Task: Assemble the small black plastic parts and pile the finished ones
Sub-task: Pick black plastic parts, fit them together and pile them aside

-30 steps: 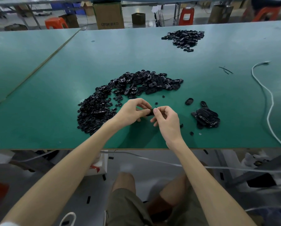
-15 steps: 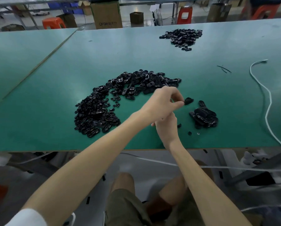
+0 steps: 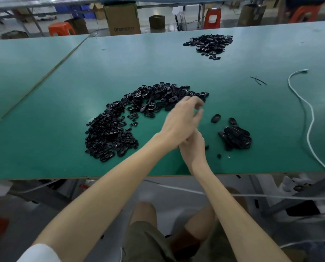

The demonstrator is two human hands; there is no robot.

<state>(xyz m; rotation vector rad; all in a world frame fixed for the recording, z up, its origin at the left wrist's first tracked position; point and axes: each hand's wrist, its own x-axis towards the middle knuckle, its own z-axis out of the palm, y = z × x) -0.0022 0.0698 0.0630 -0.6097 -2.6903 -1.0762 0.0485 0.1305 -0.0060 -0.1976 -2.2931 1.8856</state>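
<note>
A large curved heap of small black plastic parts [image 3: 110,131] lies on the green table [image 3: 63,163], arcing from the near left to the middle. A small pile of black parts [image 3: 235,138] sits to the right, with two loose oval pieces [image 3: 215,118] just behind it. My left hand [image 3: 182,120] reaches across above my right hand, near the heap's right end. Its fingers are apart and blurred, with nothing visible in them. My right hand [image 3: 192,146] rests on the table under the left wrist. Its fingers are hidden.
A second heap of black parts [image 3: 209,44] lies far back right. A white cable [image 3: 308,114] snakes along the right side and over the near edge. Tiny loose bits [image 3: 219,156] lie near my right hand. Thin black strands [image 3: 258,80] lie at mid right. Boxes and stools stand beyond the table.
A second ago both hands pinched a part together. My left hand then reached right toward the loose oval piece with fingers pinched. It has now drawn back left with fingers spread.
</note>
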